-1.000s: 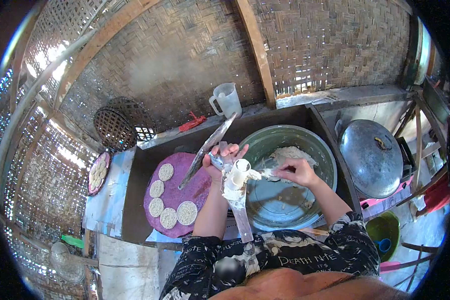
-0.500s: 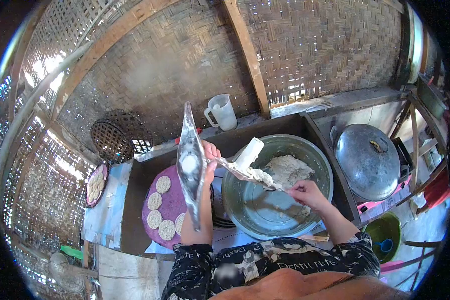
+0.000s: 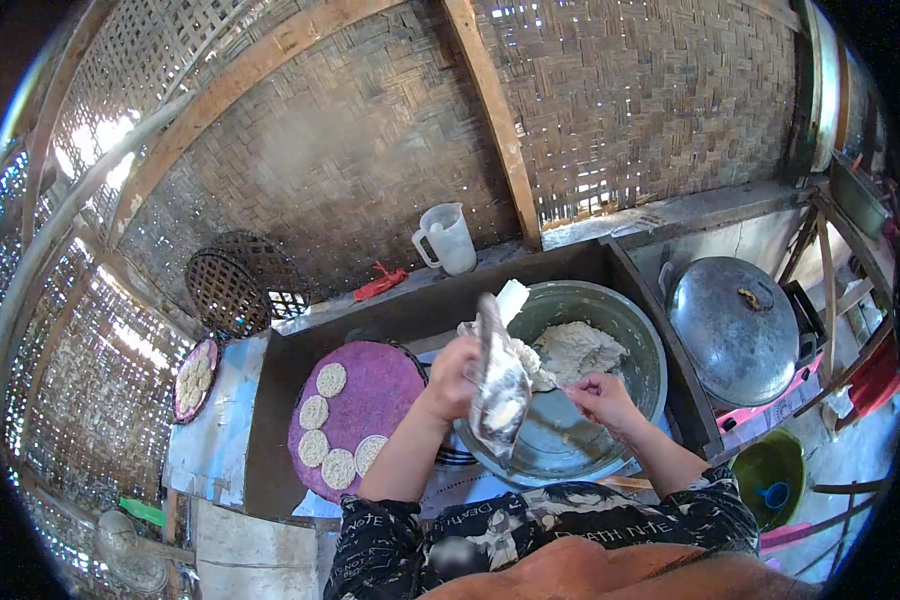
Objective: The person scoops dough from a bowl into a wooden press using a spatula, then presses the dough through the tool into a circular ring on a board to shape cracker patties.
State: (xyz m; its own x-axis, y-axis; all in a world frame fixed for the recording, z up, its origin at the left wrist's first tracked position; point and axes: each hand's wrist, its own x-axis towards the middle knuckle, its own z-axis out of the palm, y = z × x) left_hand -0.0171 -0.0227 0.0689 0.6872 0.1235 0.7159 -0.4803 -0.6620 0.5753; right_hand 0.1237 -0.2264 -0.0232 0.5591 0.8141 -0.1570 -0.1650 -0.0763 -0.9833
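Observation:
My left hand [image 3: 452, 382] is closed around a grey, flour-smeared, plate-like tool [image 3: 500, 395], seen almost edge-on over the left side of a large metal basin [image 3: 653, 335]. Just past the tool, pale dough [image 3: 532, 365] clings near its far side. Over the basin, my right hand [image 3: 602, 400] pinches a thin utensil whose tip touches or nearly touches that dough; its exact kind is unclear. A bigger lump of dough [image 3: 582, 350] lies inside the basin. Behind the tool, a white block-like piece [image 3: 511, 300] shows at the basin's rim, partly hidden.
Left of the basin, a round purple tray [image 3: 370, 400] bears several flat pale discs. A plastic jug [image 3: 448, 240] and a red bag [image 3: 380, 282] stand behind. To the right is a domed lidded pot [image 3: 735, 325] on a pink stove, with a green bucket [image 3: 770, 480] below.
My left hand has moved right and down, turning the tool from broadside to nearly edge-on over the basin. My right hand has shifted slightly left, closer to it.

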